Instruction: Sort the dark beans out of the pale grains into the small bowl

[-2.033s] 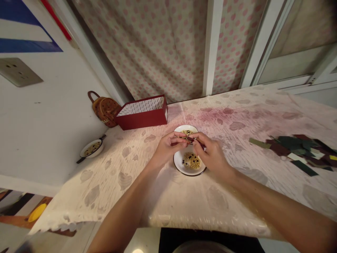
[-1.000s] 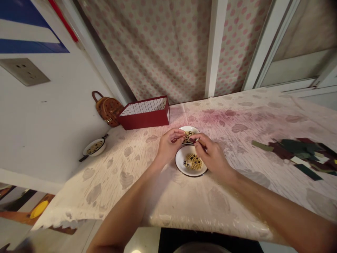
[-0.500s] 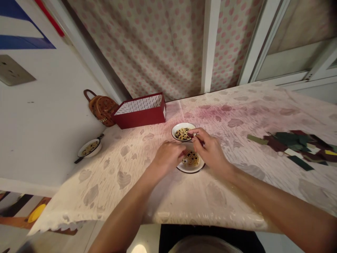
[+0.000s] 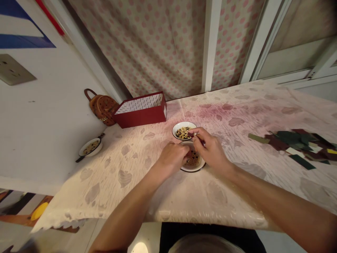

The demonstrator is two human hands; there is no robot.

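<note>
My left hand (image 4: pixel 173 156) is over the left side of the near white bowl (image 4: pixel 193 170), fingers bent down into it. Its fingertips are at the yellow and black beads (image 4: pixel 193 160), and whatever they pinch is hidden. Above the right rim of that bowl, my right hand (image 4: pixel 209 144) is closed on a small dark red strip (image 4: pixel 201 141). One end of the strip points toward the far white bowl (image 4: pixel 177 135), which touches or nearly touches the near one. Pale and dark beads (image 4: pixel 183 133) lie in the far bowl.
An open red box (image 4: pixel 142 118) and a brown backpack (image 4: pixel 102 107) stand at the back left. By the wall is another bowl of beads (image 4: pixel 91 147). Dark green and maroon strips (image 4: pixel 292 142) are piled at right. The patterned tablecloth (image 4: pixel 123 196) ends near my body.
My left hand has shifted slightly right, its fingers further over the beads in the near bowl. My right hand keeps almost the same place with the strip.
</note>
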